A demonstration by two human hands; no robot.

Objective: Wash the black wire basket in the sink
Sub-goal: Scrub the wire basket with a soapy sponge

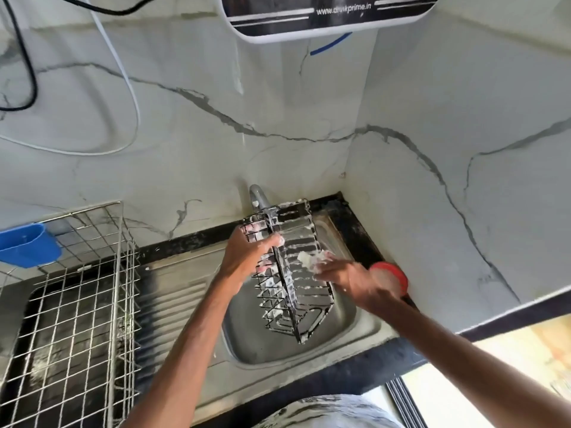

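Two hands work: the left hand (247, 257) grips the basket (295, 291) by its top end, and the right hand (347, 281) pinches a foamy sponge (307, 259) against its wires, over the sink (309, 358). Foam covers the basket; soaping seems nearly done, and rinsing is left.

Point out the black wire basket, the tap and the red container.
black wire basket (287, 291): head view, central black bar.
tap (258, 196): head view, curved spout.
red container (401, 278): head view, right rim.
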